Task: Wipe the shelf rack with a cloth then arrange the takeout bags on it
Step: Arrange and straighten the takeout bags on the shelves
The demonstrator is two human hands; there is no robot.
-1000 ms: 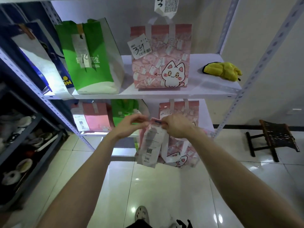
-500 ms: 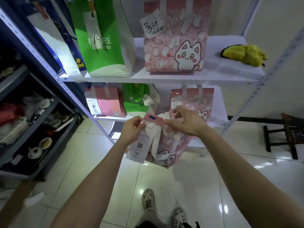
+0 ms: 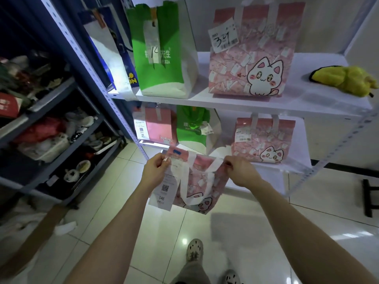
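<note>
Left hand point(image 3: 155, 170) and right hand point(image 3: 240, 171) pinch the glossy pink bag point(image 3: 202, 182).

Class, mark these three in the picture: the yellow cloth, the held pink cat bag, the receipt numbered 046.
yellow cloth point(image 3: 346, 80): head view, middle of its crumpled top.
held pink cat bag point(image 3: 198, 177): head view, pink panel inside the handle loop.
receipt point(image 3: 164, 193): head view, between QR code and number.
</note>
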